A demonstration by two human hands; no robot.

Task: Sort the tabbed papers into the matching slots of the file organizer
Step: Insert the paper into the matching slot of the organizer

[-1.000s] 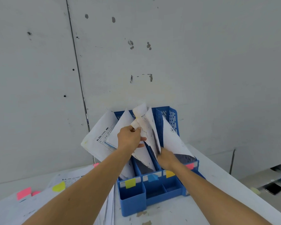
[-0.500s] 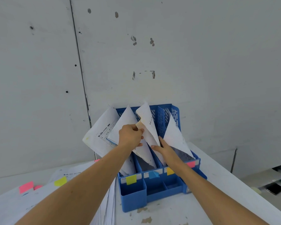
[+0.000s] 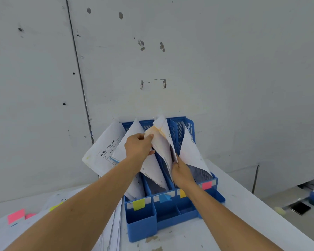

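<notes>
the left hand (image 3: 139, 147) pinches the top corner of the stained paper (image 3: 161, 147) with thumb and fingers. a moment ago the right hand lay flat on it. now the right hand (image 3: 182, 172) sits low at its edge, fingers hidden, so i cannot tell their hold. the paper stands in the blue file organizer (image 3: 141, 225), i think in the orange tab (image 3: 183, 193) slot, nearly filed.

Organizer (image 3: 143, 223): on the table (image 3: 243, 223), back against the wall (image 3: 207, 69).
Slots: 4 side by side, sheets standing in each, small trays in front.
Paper stack (image 3: 114, 229): on the table, just left of the organizer.
Left hand (image 3: 138, 148): above the middle slots, pinching the top of a sheet (image 3: 163, 151).
Right hand (image 3: 182, 173): right of that sheet, holding its lower edge.
</notes>
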